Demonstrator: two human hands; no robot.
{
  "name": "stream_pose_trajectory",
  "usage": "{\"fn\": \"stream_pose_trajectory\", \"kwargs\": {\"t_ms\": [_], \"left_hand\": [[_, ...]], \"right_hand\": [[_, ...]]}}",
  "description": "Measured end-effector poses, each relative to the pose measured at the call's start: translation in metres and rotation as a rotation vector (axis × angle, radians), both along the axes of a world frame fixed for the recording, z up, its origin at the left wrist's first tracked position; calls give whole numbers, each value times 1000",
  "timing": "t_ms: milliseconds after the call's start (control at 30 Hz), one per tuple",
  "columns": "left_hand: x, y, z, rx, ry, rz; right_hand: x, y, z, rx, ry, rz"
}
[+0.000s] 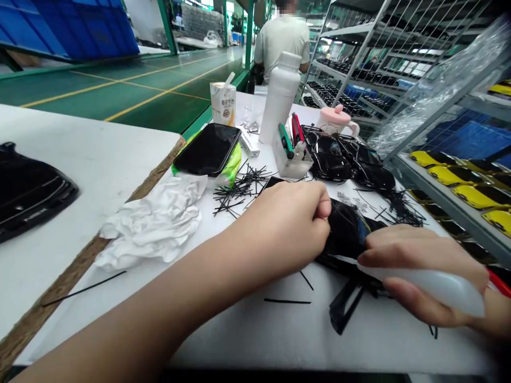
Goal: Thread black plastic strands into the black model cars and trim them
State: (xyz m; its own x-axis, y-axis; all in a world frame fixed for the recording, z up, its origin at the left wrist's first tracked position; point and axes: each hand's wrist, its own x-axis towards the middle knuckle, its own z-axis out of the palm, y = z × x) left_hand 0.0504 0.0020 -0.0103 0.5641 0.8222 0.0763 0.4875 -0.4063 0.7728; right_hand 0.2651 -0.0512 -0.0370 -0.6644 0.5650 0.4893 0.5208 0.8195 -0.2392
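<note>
The black car part [345, 229] lies between your hands — just right of your left hand [293, 221], fingers curled, grip hidden; your right hand [431, 250] clasps a white tool [447, 291], pointing left.

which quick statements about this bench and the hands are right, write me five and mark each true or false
1. The right hand holds a smooth, pale translucent object. True.
2. The left hand lies flat and open. False: the left hand has its fingers curled in.
3. The black rectangular phone is under the crumpled white paper. False: the black rectangular phone rests on a bright green packet.
4. A green cutter and a red cutter stand in a small pale box. True.
5. The pink-lidded mug is left of the tall white bottle. False: the pink-lidded mug is right of the tall white bottle.
</note>
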Motion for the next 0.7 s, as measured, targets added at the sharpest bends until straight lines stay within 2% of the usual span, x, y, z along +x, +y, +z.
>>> {"fn": "stream_pose_trajectory", "kwargs": {"t_ms": [100, 167, 300, 700], "left_hand": [[1, -2, 1, -2, 1, 23], [2, -3, 2, 6, 3, 23], [3, -5, 3, 40, 10, 16], [-1, -6, 1, 58, 68, -45]], "right_hand": [[-3, -2, 4, 74, -56, 28], [-5, -2, 6, 78, -82, 22], [-5, 0, 8, 70, -171, 112], [-2, -4, 3, 96, -171, 140]]}}
